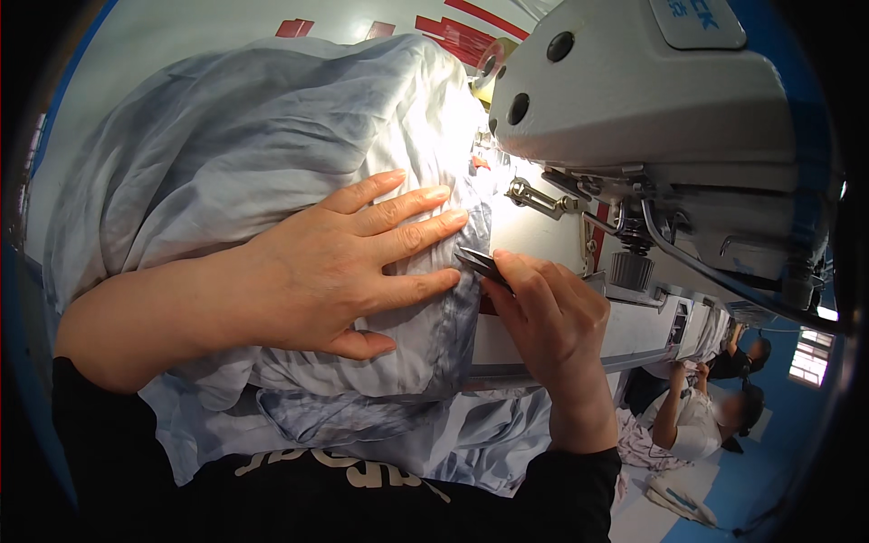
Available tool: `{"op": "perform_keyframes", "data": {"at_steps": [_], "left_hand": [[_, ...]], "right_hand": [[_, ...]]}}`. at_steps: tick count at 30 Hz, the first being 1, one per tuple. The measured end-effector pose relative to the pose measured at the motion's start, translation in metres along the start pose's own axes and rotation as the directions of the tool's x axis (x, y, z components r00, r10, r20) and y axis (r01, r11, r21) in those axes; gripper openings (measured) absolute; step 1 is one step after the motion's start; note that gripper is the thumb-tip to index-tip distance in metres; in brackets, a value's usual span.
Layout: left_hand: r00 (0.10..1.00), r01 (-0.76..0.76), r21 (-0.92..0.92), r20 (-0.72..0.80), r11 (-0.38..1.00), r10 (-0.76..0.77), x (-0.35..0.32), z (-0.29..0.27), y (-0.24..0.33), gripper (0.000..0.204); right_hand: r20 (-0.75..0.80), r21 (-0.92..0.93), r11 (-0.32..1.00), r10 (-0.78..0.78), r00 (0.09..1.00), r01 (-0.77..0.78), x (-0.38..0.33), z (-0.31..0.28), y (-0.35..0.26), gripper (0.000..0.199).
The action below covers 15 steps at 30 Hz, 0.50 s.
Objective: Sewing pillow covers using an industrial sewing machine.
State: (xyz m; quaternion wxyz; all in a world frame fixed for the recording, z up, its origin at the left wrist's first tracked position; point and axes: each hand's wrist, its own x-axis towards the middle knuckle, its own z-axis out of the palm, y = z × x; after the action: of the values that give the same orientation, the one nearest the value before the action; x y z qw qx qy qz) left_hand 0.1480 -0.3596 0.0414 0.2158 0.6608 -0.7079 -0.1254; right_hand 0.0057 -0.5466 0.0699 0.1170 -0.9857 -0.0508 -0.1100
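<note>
My left hand [335, 262] lies palm down with fingers spread on a pale grey-and-white fabric [272, 154], pressing it near its right edge. The fabric is bunched in soft folds across the table and hangs down toward my lap. In my right hand [557, 312] is a pair of dark pointed tweezers [482, 264], pinched between thumb and fingers. Their tips point left and meet the fabric's edge strip, just beside my left fingertips. To the right of the fabric stands a white sewing machine [634, 109], its lamp brightly lighting the cloth close to the needle area.
Metal guides [543, 197] and a ridged tension knob [632, 270] project from the machine close to my right hand. Red tape strips [457, 38] mark the far tabletop. The table's front edge [507, 371] runs below my right wrist. Two other people [697, 416] work at the right.
</note>
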Motion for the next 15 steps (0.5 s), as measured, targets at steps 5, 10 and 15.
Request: {"op": "perform_keyframes", "data": {"at_steps": [5, 10, 15], "left_hand": [[1.000, 0.001, -0.014, -0.003, 1.000, -0.001, 0.000, 0.000, 0.000, 0.064], [1.000, -0.007, -0.021, -0.014, 1.000, 0.007, 0.000, 0.000, 0.000, 0.063], [1.000, -0.002, -0.046, -0.019, 0.999, 0.001, 0.000, 0.000, 0.000, 0.063]], "right_hand": [[-0.001, 0.024, 0.999, -0.036, 0.999, 0.036, 0.002, 0.000, 0.003, 0.029], [0.002, 0.034, 0.998, -0.060, 0.998, 0.060, 0.003, 0.002, 0.007, 0.029], [-0.028, 0.109, 0.989, -0.097, 0.995, 0.099, 0.003, 0.009, 0.011, 0.029]]}}
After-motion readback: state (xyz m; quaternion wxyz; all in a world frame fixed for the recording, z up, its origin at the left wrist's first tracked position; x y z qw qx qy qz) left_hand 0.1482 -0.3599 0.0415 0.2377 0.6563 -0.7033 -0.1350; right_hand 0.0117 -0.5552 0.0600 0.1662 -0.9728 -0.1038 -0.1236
